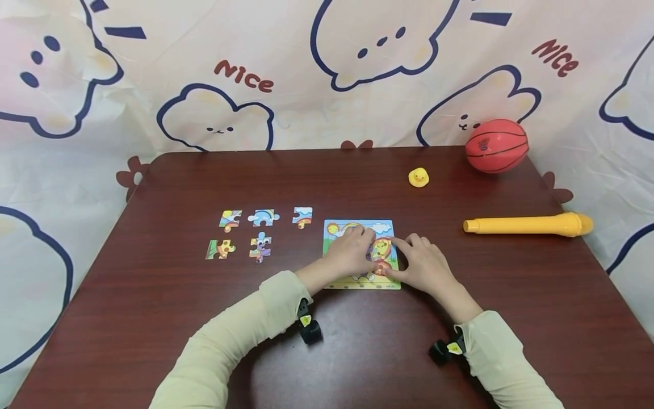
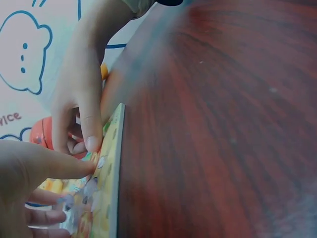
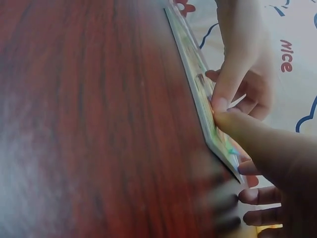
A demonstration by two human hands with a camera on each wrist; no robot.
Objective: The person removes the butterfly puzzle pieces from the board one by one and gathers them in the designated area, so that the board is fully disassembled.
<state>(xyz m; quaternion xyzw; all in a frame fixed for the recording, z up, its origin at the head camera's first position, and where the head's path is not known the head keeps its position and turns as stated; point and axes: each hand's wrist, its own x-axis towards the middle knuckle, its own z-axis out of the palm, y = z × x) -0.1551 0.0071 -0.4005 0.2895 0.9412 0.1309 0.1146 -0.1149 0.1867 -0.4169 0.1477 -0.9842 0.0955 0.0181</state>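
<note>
A colourful jigsaw board lies flat on the table, printed with a sun, clouds and a round yellow-orange figure. My left hand is over its middle, covering part of the picture. At the board's right side is my right hand, its thumb and index finger touching the picture. In the left wrist view the left thumb presses the surface close to the right hand's thumb. The right wrist view shows both thumbs meeting on the board, the right hand's other fingers spread beyond its edge. No loose piece is visible in either hand.
Several loose jigsaw pieces, including a rainbow piece and a purple one, lie left of the board. A yellow rubber duck and a red ball are at the back right. A yellow toy microphone lies to the right.
</note>
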